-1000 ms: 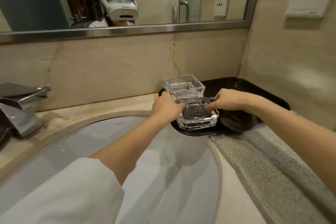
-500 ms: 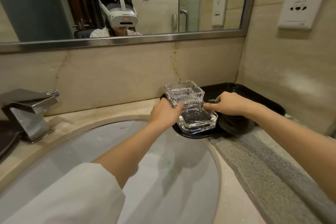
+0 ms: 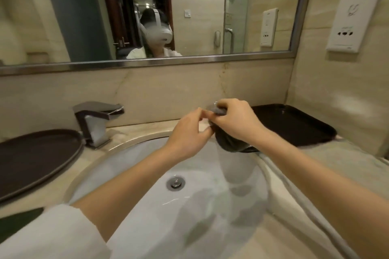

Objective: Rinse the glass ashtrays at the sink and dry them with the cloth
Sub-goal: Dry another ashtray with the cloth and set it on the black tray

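Both hands meet above the far rim of the sink (image 3: 130, 172), just in front of the beige wall. The right hand (image 3: 235, 121) has its fingers curled round a dark grey cloth (image 3: 231, 143), which is bunched under the palm and hangs down in a rounded fold over the basin's right edge. A small glint of glass (image 3: 215, 103) shows at the top of that bundle, by the right fingertips; this seems to be an ashtray wrapped in the cloth, but motion blur hides its shape and how much of it is covered. The left hand (image 3: 189, 134) reaches in from the left with thumb and forefinger pinched together at the edge of the cloth, touching the right hand's fingers; what exactly it pinches I cannot tell. A white sleeve (image 3: 52, 235) covers the left forearm near the camera. On the desk to the right lies a black rectangular tray (image 3: 294, 124), just beside the hands, with a light grey towel (image 3: 315, 160) spread in front of it. To the left stand a chrome faucet (image 3: 94, 122) and an oval dark tray (image 3: 35, 157). The drain (image 3: 175, 182) sits in the middle of the wet basin. A mirror (image 3: 63, 17) spans the wall above.
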Demonstrator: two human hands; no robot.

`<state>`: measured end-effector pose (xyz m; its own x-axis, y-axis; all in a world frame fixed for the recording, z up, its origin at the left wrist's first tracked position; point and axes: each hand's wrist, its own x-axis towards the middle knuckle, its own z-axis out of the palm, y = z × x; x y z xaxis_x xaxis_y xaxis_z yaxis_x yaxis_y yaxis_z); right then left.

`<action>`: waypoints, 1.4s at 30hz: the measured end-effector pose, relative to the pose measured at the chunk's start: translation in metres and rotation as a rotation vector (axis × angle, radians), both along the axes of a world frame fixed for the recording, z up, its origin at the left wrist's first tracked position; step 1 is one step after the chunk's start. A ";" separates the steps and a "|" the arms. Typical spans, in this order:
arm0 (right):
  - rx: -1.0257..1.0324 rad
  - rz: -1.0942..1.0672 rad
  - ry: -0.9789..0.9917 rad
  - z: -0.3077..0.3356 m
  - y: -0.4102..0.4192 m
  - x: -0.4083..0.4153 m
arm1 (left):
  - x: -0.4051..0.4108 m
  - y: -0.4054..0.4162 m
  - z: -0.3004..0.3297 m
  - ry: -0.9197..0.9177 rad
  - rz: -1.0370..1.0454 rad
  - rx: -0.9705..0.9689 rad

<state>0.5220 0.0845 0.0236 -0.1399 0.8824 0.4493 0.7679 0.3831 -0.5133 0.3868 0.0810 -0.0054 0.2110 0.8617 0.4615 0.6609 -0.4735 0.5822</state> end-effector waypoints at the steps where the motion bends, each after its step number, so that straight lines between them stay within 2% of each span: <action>1: 0.027 0.034 0.022 -0.003 -0.008 -0.016 | -0.012 -0.011 -0.001 0.013 0.017 0.013; 6: 0.074 0.166 0.073 -0.017 -0.044 -0.096 | -0.093 -0.070 -0.006 0.066 0.175 0.045; 9: 0.065 0.268 0.091 -0.025 -0.063 -0.147 | -0.151 -0.112 -0.011 0.160 0.302 0.062; 13: 0.052 0.411 0.039 -0.033 -0.084 -0.211 | -0.223 -0.167 -0.010 0.290 0.511 0.068; 18: -0.008 0.562 -0.041 -0.034 -0.104 -0.277 | -0.291 -0.215 0.002 0.315 0.718 0.046; 24: -0.289 0.678 0.043 -0.035 -0.109 -0.340 | -0.346 -0.231 0.004 0.233 0.899 -0.060; 28: -0.533 0.648 0.093 -0.038 -0.103 -0.372 | -0.379 -0.224 -0.004 0.234 1.001 -0.268; 32: -0.720 0.613 0.155 -0.045 -0.099 -0.393 | -0.398 -0.212 -0.011 0.100 1.010 -0.446; 34: -0.753 0.623 0.154 -0.048 -0.100 -0.400 | -0.403 -0.207 -0.013 0.045 1.021 -0.439; 38: -0.691 0.638 0.114 -0.050 -0.106 -0.407 | -0.402 -0.202 -0.011 0.069 1.094 -0.358; 42: -0.635 0.621 0.193 -0.044 -0.104 -0.400 | -0.392 -0.200 -0.006 0.025 1.076 -0.246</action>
<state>0.1224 -0.0190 -0.0201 -0.6457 0.7630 -0.0307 0.3967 0.3008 -0.8673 -0.0048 -0.1190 -0.0117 -0.6974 0.6687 0.2579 0.6711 0.4831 0.5623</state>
